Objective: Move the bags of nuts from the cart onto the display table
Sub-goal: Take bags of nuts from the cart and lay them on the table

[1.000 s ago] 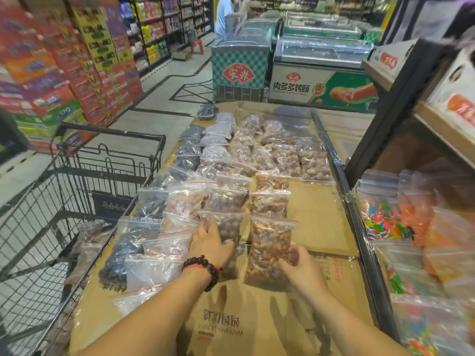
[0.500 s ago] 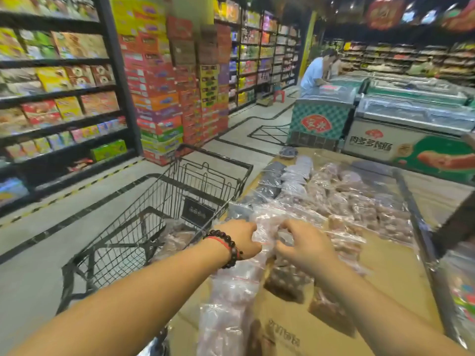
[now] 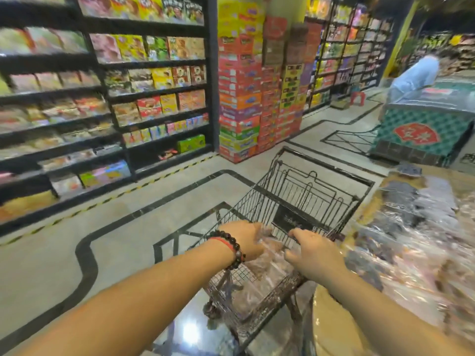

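The black wire cart (image 3: 321, 173) stands to the left of the display table (image 3: 334, 327). Clear bags of brown nuts (image 3: 264, 276) lie in the cart's near end. My left hand (image 3: 244, 241), with a bead bracelet on its wrist, is over the cart, its fingertips at the crinkled top of a clear bag (image 3: 267, 236); blur hides whether it grips. Just to the right, my right hand (image 3: 314, 255) hovers above the cart's near rim, fingers curled and apart, holding nothing. Several bags in rows (image 3: 411, 227) cover the table, blurred.
Shelves of boxed snacks (image 3: 128, 98) line the left side, with a tall stack of cartons (image 3: 246, 98) beyond. A green chest freezer (image 3: 421, 132) stands past the table, and a person in light blue (image 3: 416, 75) leans over it. Tiled floor lies left of the cart.
My view has swung left from the table to the cart. Both hands left the bags on the table and moved left, down over the cart's near end.
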The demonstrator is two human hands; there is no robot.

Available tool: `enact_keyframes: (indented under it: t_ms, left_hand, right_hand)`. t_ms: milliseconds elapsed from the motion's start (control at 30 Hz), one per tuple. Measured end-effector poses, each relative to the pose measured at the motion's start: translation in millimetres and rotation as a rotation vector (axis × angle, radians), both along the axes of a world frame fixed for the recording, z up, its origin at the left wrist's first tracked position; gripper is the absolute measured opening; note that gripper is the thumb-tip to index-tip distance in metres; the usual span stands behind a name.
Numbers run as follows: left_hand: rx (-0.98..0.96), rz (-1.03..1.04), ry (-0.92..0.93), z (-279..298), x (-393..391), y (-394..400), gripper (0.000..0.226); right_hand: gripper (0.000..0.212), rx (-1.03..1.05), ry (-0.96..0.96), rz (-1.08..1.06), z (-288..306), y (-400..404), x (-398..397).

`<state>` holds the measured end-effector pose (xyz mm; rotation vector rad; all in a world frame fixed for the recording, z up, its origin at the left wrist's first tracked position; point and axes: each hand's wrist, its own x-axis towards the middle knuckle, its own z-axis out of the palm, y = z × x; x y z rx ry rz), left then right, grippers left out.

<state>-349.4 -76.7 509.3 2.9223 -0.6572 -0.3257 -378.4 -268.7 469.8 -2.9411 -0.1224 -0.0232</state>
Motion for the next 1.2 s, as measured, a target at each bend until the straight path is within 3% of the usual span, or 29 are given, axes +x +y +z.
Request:
enact_keyframes:
  t_ms: [200, 467, 700, 933, 1200]
  left_hand:
    - [0.012, -0.049, 0.037, -35.3, 57.8, 27.5, 0.04]
    - [-0.004, -0.142, 0.132, -63.7, 137.0, 2.5, 0.038]
    - [0.098, -0.171, 0.16, -69.8, 226.9, 1.2, 0.043]
    - [0.104, -0.263, 0.232, -121.8, 307.5, -16.9, 0.035]
    - [0.245, -0.465, 0.304, -184.6, 406.0, -22.5, 0.039]
  right_hand:
    - [0.048, -0.015, 0.024, -0.072, -13.4, 37.8, 39.2]
    - [0.044, -0.051, 0.049, -0.159, -51.9, 9.4, 107.5]
    - [0.037, -0.006, 0.137, -0.211, -97.1, 4.1, 196.8]
    - [0.048, -0.023, 0.215, -0.286, -134.3, 9.5, 244.9]
    - [0.06, 0.039, 0.375, -0.51, -180.2, 41.2, 281.4]
